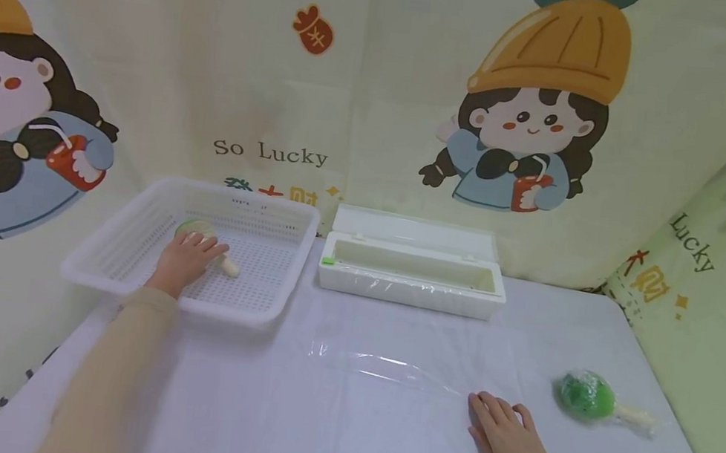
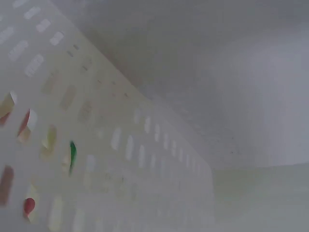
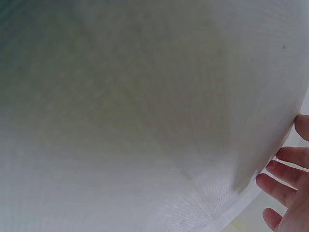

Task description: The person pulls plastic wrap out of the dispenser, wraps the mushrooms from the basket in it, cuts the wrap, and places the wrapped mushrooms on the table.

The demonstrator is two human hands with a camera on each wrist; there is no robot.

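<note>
In the head view my left hand (image 1: 187, 257) reaches into the white plastic basket (image 1: 278, 299), its fingers spread over a round, green-edged thing with a pale handle (image 1: 228, 266). The palm hides most of that thing, and the left wrist view shows only the basket's slotted wall (image 2: 116, 169). My right hand (image 1: 510, 438) rests on the table, fingertips at the right end of a sheet of clear plastic film (image 1: 387, 367). In the right wrist view its fingers (image 3: 285, 174) touch the white cloth (image 3: 159, 145). Farther right lies a green round-headed thing with a pale handle (image 1: 586, 395), wrapped in clear film.
A long white box (image 1: 409, 291) with its lid (image 1: 416, 231) raised stands at the back middle, right of the basket. A white cloth (image 1: 286, 427) covers the table. Patterned curtains (image 1: 390, 110) hang behind and at the sides.
</note>
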